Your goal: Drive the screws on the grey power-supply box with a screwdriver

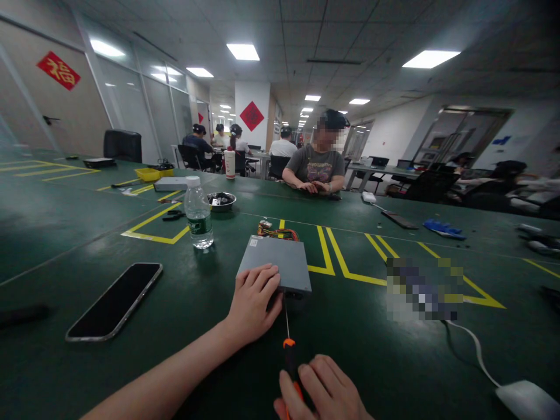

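Observation:
A grey metal computer power supply (284, 259) lies on the green table, its bundle of coloured cables (280, 233) at the far side. My left hand (258, 297) steadies its near left corner, fingers over the top and thumb by the near face. In my right hand (324, 388) is a screwdriver (289, 353) with a black and orange handle. Its thin shaft points away from me, up to the near face of the power supply. Whether the tip sits in a screw is too small to tell.
Left of the power supply stand a water bottle (199, 216) and a phone (118, 300). Farther back are a metal bowl (221, 201) and a yellow tray (153, 173). A white cable (475, 344) runs along the right. Across the table sits a person (315, 166).

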Available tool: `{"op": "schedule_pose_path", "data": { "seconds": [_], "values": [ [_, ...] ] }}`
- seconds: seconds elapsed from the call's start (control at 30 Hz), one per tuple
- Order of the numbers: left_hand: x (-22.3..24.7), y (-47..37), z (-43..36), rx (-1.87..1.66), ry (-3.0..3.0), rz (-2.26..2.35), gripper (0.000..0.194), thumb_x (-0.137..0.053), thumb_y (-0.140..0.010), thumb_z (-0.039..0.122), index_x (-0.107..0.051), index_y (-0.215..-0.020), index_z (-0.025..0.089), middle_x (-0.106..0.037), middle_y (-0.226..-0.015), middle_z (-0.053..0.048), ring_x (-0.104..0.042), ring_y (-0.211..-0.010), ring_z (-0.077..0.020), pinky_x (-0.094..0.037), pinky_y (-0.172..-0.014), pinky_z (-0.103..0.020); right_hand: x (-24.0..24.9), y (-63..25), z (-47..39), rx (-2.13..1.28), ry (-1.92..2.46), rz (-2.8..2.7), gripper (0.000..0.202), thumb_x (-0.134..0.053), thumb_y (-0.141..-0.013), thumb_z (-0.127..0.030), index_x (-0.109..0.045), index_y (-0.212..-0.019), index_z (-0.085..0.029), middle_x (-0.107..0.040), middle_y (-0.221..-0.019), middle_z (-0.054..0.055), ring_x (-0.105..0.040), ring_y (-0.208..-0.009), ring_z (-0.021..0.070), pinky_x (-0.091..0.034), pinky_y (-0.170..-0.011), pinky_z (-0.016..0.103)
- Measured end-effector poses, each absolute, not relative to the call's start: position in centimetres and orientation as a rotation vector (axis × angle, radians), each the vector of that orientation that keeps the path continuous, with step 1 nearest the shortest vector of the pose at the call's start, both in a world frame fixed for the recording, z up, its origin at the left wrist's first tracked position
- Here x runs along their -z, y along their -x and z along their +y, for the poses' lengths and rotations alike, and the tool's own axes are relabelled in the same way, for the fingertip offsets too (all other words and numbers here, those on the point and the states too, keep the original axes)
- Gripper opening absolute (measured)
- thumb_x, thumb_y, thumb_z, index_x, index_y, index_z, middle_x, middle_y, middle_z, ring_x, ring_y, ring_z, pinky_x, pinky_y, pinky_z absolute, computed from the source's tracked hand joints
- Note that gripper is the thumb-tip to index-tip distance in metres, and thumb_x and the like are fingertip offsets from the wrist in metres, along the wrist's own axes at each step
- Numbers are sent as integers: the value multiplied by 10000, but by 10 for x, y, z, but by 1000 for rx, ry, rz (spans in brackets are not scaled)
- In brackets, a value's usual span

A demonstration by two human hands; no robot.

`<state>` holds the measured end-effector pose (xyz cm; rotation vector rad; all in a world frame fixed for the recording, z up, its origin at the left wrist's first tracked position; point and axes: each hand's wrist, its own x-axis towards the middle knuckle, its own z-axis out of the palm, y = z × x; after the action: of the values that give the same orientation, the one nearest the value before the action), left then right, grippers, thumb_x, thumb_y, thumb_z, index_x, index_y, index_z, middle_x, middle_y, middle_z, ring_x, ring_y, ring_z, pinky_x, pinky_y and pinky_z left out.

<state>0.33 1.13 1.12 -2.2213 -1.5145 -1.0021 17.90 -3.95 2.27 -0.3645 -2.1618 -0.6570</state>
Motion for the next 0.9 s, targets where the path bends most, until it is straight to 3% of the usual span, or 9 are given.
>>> {"op": "schedule_pose_path", "data": {
  "seconds": [0.23,0.33,0.5,0.63,0.73,0.9],
  "values": [
    [-9,-2,12,1007,2223,-1511,258,-488,-829,278,-534,-1074,213,-568,-1211,-40,-467,-1154,-207,-295,-918,-387,-14,-190,-35,679,368,-2158,165,-507,-758,-70,-579,-794,-214,-597,-658,-18,-549,-601,97,-489,-656,206],
    [-8,-1,12,1002,2222,-1511,262,-492,-829,280,-537,-1079,216,-567,-1216,-43,-466,-1157,-211,-302,-918,-387,-11,-186,-34,683,377,-2090,131,-531,-757,-100,-579,-756,-222,-579,-626,-26,-530,-572,93,-483,-640,211],
    [-7,-1,14,988,2220,-1484,271,-475,-845,280,-528,-1104,218,-568,-1220,-46,-468,-1159,-211,-297,-919,-387,-16,-184,-34,676,391,-2150,168,-443,-877,-250,-588,-802,-210,-556,-575,-17,-504,-525,109,-434,-569,249],
    [-7,-1,15,985,2220,-1459,275,-478,-847,279,-521,-1111,216,-569,-1221,-50,-473,-1156,-209,-296,-915,-386,-16,-189,-33,575,386,-2173,88,-475,-835,-165,-563,-832,-172,-500,-529,-28,-437,-477,99,-355,-485,233],
    [-8,-1,15,995,2211,-1444,266,-481,-847,269,-522,-1104,214,-582,-1203,-50,-484,-1143,-208,-297,-908,-385,-15,-189,-35,512,437,-2157,140,-463,-775,-83,-548,-781,-194,-480,-530,-26,-398,-479,101,-339,-482,226],
    [-8,-1,15,985,2222,-1450,265,-478,-847,271,-523,-1103,220,-581,-1201,-60,-489,-1139,-219,-300,-898,-397,-18,-184,-41,529,491,-2169,142,-453,-785,-137,-563,-733,-212,-473,-534,-4,-410,-510,128,-373,-508,251]
  ]
}}
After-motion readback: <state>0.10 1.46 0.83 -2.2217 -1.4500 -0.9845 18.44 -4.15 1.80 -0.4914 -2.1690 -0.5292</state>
